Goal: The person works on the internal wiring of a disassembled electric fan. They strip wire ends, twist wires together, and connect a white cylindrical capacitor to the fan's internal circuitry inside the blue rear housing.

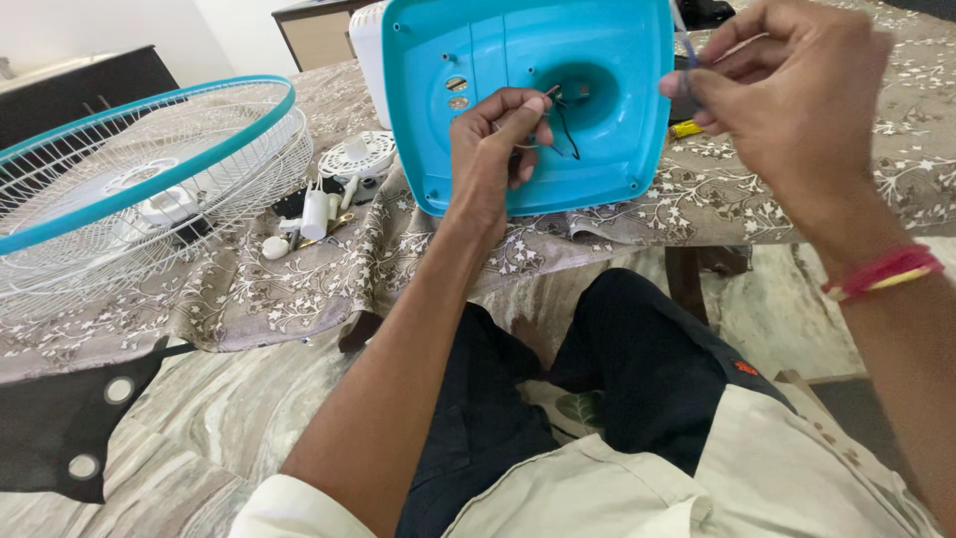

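Patterned cloth covers the table (299, 289) I sit at, with a pale floor below my knees and a dark cabinet off at the back left. Propped on edge on the cloth stands one turquoise fan base (528, 100), its hollow underside facing me. My left hand (493, 149) is pinched shut on the thin wires (563, 130) that come out of the round recess in the middle of that base. My right hand (787, 100) is raised just beside the base's right edge, fingers closed around a slim blue-handled tool (685, 45); its tip is blurred and I cannot make it out.

Risks, as I judge them: the wires are thin, so a hard tug from my left hand could snap one or pull it free inside. The base only leans on its edge, so pressure from the tool might tip it over. The small parts sit near the table's edge and could roll off.

Counted: one fan base, one wire fan grille (139, 179) with a turquoise rim lying well apart to the left, one white round vented cap (357, 154), one small yellow object (685, 129) behind the base, and a cluster of small white parts (314, 214), too jumbled to count exactly.
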